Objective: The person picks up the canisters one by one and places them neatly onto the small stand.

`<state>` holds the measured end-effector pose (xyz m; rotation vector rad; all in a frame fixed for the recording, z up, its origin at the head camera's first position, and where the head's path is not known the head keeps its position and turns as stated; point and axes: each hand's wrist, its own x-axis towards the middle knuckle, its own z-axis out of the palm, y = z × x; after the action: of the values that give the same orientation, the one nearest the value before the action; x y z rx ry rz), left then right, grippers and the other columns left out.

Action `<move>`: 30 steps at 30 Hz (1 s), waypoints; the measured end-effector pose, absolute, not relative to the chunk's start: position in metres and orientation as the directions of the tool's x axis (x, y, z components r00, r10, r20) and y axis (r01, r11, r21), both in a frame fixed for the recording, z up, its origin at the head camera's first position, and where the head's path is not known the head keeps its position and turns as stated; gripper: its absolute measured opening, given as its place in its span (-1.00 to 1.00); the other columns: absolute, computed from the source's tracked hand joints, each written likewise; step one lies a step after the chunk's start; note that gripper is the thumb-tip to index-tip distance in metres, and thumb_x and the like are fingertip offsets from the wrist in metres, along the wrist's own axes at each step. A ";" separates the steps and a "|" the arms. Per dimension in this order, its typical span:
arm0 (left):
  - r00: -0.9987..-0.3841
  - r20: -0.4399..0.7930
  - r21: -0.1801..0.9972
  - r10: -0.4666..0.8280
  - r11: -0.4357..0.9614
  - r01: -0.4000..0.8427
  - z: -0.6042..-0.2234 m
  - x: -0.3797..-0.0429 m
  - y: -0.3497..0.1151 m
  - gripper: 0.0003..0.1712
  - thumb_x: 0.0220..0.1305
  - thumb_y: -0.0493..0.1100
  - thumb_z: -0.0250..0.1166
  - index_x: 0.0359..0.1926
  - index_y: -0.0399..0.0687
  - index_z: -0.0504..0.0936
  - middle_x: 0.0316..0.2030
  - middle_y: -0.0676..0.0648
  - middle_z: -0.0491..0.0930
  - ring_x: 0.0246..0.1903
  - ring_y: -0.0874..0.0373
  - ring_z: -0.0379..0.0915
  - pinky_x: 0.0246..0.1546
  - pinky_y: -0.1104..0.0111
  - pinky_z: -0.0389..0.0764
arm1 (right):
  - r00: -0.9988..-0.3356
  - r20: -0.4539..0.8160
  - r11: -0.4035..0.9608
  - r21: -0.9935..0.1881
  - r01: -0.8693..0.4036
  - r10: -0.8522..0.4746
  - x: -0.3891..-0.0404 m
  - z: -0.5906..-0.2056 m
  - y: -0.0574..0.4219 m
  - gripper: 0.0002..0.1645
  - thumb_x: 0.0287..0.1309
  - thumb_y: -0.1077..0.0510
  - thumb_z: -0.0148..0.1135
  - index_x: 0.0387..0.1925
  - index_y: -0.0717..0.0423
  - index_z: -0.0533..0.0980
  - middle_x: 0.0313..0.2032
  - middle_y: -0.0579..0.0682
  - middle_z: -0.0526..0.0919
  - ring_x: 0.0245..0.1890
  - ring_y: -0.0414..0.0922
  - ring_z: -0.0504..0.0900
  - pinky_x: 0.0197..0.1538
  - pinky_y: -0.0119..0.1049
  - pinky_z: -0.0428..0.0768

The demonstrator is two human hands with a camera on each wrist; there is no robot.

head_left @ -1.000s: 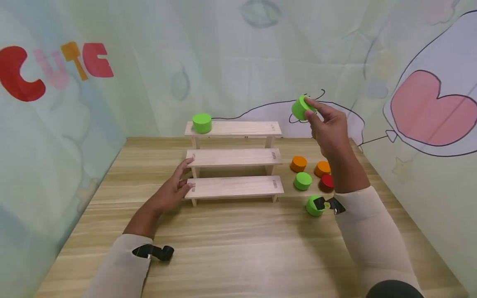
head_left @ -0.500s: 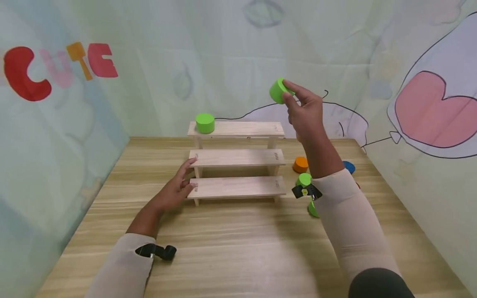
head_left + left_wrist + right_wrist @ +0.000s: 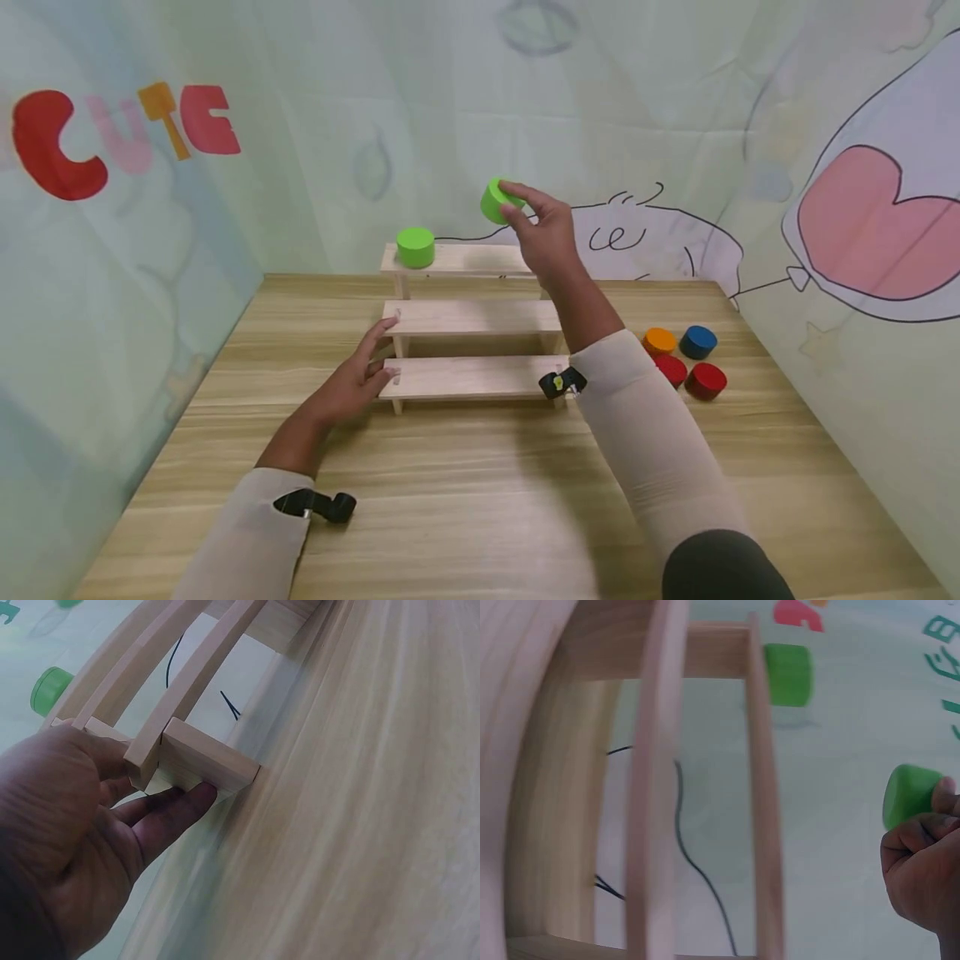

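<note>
A three-step wooden stand (image 3: 472, 317) stands on the table. My left hand (image 3: 347, 388) holds its left end, with fingertips at the lower and middle steps; the left wrist view shows a finger (image 3: 176, 817) against the side panel. Between thumb and fingers, my right hand (image 3: 550, 237) pinches a green round block (image 3: 493, 202), tilted and raised above the top step. Another green round block (image 3: 416, 248) sits on the left end of that step. From the right wrist view, the held block (image 3: 909, 796) is apart from the stand.
To the stand's right lie an orange block (image 3: 659, 341), a blue block (image 3: 698, 342) and two red blocks (image 3: 706, 381). My right forearm (image 3: 637, 425) crosses in front of that side and hides part of the table. A printed cloth (image 3: 315, 183) hangs behind.
My right hand has carried the green block leftward from the right side to above the top step, rising and then dipping. My left hand has stayed on the stand's left end.
</note>
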<state>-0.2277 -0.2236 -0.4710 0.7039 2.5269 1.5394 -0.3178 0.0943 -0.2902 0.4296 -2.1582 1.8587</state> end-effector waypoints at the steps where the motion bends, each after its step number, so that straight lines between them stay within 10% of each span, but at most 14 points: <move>1: -0.889 0.149 0.861 0.433 0.385 0.332 -0.471 -0.228 -0.223 -0.09 0.73 -0.31 0.03 0.80 0.28 -0.24 0.74 -0.43 -0.13 0.60 -0.59 0.12 0.23 -0.16 0.68 | -0.918 0.388 0.152 -0.906 -0.396 -0.077 -0.321 -0.294 0.091 -0.54 0.55 0.22 0.30 0.40 0.07 0.64 0.50 0.02 0.59 0.58 -0.14 0.46 0.46 -0.35 0.57; 30: -0.905 0.121 0.856 0.408 0.419 0.303 -0.470 -0.226 -0.222 -0.06 0.73 -0.27 0.06 0.79 0.38 -0.25 0.72 -0.45 -0.09 0.62 -0.58 0.08 0.45 -0.37 0.43 | -0.911 0.290 0.376 -0.842 -0.388 -0.292 -0.344 -0.332 0.089 -0.56 0.51 0.15 0.36 0.34 0.02 0.69 0.47 0.06 0.63 0.58 0.02 0.50 0.67 -0.03 0.40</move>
<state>-0.2262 -0.2216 -0.4702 0.6426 2.5560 1.5073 -0.3440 0.0887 -0.3324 0.6270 -2.5276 1.5863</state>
